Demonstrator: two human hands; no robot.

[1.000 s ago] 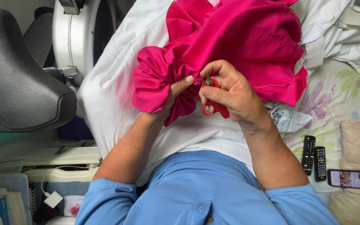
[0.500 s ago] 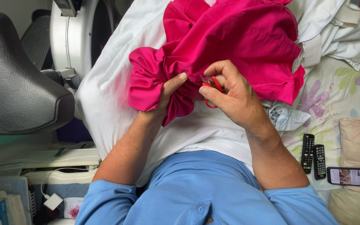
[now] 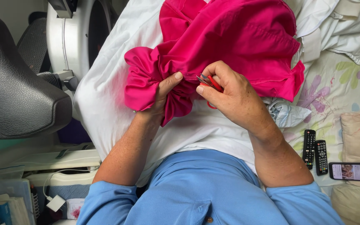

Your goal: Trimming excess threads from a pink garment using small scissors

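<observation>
Both hands were closed, working close together. His left hand (image 3: 163, 93) gripped a bunched fold of the pink garment (image 3: 230, 41), thumb pressed on the seam. Just beside it, the right hand (image 3: 230, 93) pinched small red-handled scissors (image 3: 211, 85), their tips touching the fabric at that seam. The garment spread from the hands towards the far edge of a white cloth (image 3: 105, 104) on the bed. Two remotes (image 3: 315, 150) and a phone (image 3: 355, 171) lay near the bed's right edge.
</observation>
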